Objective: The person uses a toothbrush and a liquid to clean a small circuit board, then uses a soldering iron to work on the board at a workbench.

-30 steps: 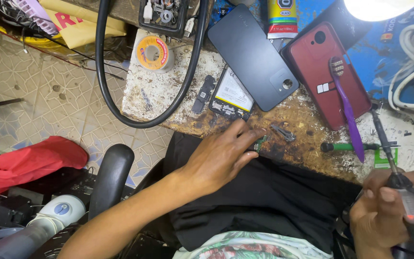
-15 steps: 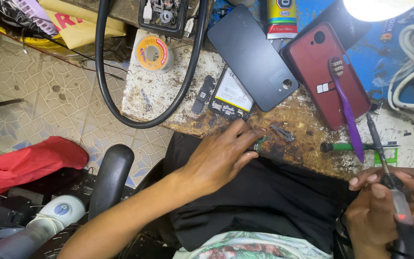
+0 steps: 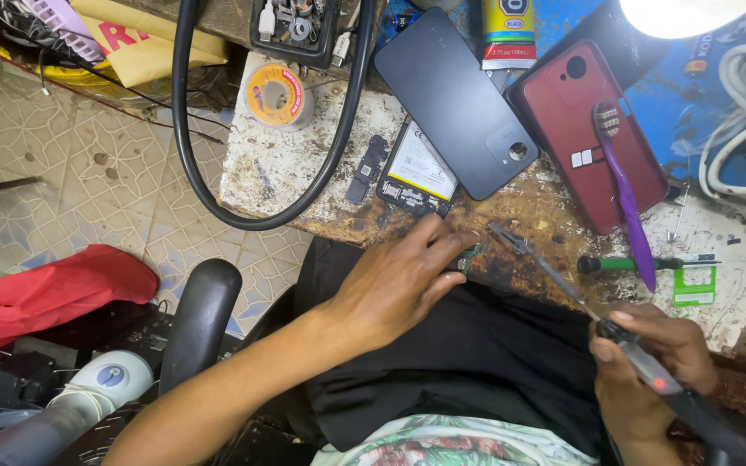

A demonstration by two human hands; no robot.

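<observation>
Right hand (image 3: 649, 362) pinches a slim soldering iron with a red-lit black handle (image 3: 641, 358), and its long metal tip (image 3: 539, 263) has swung down from upright over the last second to slant across the bench edge toward a small green circuit board (image 3: 470, 257). Left hand (image 3: 399, 280) stays where it was, fingers loosely spread and pressed flat, fingertips pinning that board at the near edge of the tabletop (image 3: 304, 173). With the tip now just beside the board, the work appears to have moved from readying the tool to bringing it onto the part.

Chipped white paint gives way to bare, stained brown wood along the tabletop's front. A matte dark-grey phone back (image 3: 459, 99) lies tilted beside a glossy maroon phone back (image 3: 593, 129), across which rests a translucent purple toothbrush (image 3: 628, 203). An opened phone body with a pale battery (image 3: 418, 171) sits just behind the left hand, a small black module (image 3: 366, 168) beside it. A spool of solder wire (image 3: 276, 93) stands near a thick black rubber cable loop (image 3: 261, 207). A green-handled screwdriver (image 3: 628, 264) lies to the right, and soft red cloth (image 3: 45, 289) is bunched on the patterned tile floor (image 3: 62, 155).
</observation>
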